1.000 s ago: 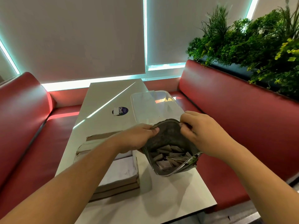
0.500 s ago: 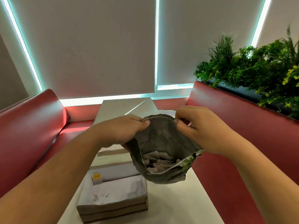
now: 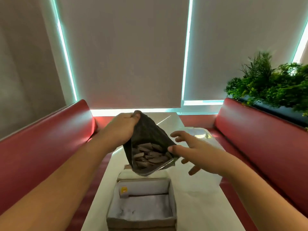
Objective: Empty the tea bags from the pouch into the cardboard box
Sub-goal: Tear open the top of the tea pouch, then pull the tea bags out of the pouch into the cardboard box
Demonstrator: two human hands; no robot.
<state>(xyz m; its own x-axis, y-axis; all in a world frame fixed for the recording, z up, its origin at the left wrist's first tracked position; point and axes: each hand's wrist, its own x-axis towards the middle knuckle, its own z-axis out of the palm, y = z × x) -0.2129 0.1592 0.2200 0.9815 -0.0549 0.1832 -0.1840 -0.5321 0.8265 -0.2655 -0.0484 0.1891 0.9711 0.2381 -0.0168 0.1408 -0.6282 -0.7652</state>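
Both arms reach forward over the table [image 3: 196,202]. The left hand [image 3: 119,130] pinches the pouch [image 3: 146,142] by its top corner, holding it above the box [image 3: 141,205] with tea bags [image 3: 147,156] visible inside. The right hand [image 3: 196,152] is spread open, thumb touching the pouch's edge.

An open pouch [image 3: 146,145] hangs above the far end of a cardboard box [image 3: 141,205] on the table [image 3: 196,202], tea bags [image 3: 148,155] piled inside it. The left hand [image 3: 120,130] pinches its upper corner; the right hand [image 3: 195,150], fingers spread, touches its right edge. A clear container [image 3: 198,132] sits behind, benches flank both sides, plants [image 3: 270,84] behind the right bench [image 3: 260,134]
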